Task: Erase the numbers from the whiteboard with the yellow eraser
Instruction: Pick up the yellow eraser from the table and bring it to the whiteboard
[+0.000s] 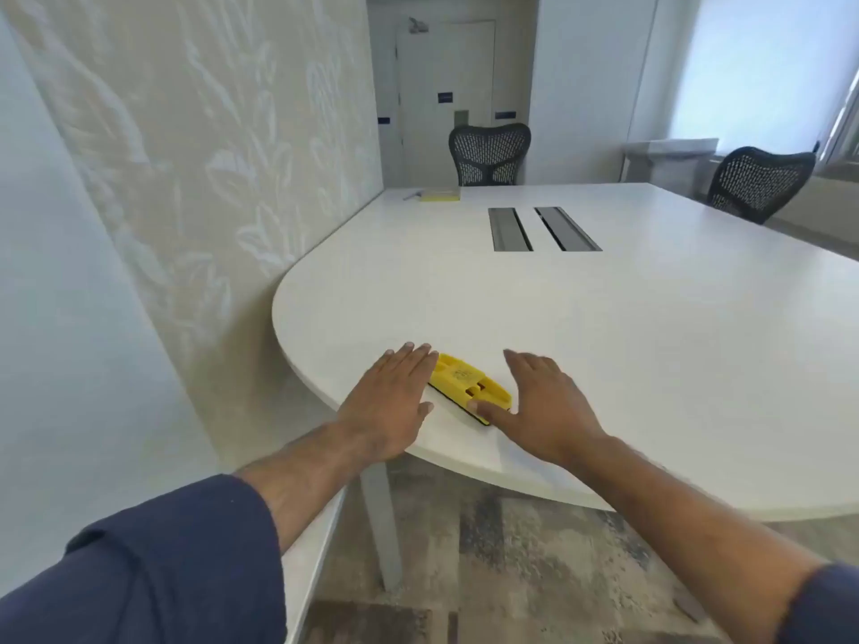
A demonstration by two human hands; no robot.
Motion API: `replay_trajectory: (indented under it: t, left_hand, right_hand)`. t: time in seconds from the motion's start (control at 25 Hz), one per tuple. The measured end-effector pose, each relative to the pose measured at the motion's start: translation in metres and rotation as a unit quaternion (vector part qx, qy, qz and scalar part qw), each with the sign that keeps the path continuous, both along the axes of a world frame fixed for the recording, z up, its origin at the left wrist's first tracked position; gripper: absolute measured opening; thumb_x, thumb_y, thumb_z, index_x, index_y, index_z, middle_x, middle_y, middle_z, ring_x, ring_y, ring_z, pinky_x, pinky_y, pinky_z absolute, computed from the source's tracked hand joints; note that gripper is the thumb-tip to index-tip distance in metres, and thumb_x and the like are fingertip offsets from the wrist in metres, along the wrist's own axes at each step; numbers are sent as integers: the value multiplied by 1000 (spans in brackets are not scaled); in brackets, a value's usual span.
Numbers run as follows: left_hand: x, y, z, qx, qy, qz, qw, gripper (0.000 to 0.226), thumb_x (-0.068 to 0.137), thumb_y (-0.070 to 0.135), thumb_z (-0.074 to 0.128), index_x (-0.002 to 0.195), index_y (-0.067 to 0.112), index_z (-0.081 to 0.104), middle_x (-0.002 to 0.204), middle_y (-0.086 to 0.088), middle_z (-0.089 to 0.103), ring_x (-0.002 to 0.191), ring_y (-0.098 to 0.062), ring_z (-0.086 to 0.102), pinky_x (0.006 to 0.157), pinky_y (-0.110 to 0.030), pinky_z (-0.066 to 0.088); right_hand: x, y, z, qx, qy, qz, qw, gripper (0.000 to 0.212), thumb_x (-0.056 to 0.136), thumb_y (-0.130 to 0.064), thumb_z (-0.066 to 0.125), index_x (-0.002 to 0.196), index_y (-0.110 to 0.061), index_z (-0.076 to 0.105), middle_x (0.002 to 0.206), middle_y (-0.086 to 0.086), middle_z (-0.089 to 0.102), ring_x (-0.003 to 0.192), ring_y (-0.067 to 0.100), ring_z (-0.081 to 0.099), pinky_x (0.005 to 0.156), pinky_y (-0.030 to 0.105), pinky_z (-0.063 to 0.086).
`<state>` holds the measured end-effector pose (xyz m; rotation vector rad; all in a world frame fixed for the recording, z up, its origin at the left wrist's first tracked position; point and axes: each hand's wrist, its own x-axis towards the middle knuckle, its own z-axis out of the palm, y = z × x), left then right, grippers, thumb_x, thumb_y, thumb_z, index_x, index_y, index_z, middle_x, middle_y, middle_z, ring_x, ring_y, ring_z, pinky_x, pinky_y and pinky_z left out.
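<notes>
Reaching stage, nothing gripped: left hand [395, 402] and right hand [541, 402] flat, fingers spread, flanking yellow eraser [469, 385] at lower centre; right thumb touches its near end. Next: close on eraser, lift. Eraser near table [604, 346] rounded edge; open tabletop beyond. Whiteboard, numbers not visible.

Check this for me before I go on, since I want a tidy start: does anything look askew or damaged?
Nothing looks damaged or spilled. The yellow eraser lies at a slant near the table edge, between the open left hand and right hand.
</notes>
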<state>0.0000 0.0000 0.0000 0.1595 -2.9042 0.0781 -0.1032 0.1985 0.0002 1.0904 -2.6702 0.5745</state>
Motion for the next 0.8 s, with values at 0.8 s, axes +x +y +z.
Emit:
replay_trajectory:
  t: [0.8]
  left_hand:
    - [-42,-65,7,110,-1,-53,992,88,81,48,77,153,19,35,153,-1,44,138,-20,43,112,-32,33]
  right_hand:
    - [-23,-75,-20,-108,-45,123,985,48,83,-34,66,126,-27,46,113,-5,51,103,17,38,83,32,26]
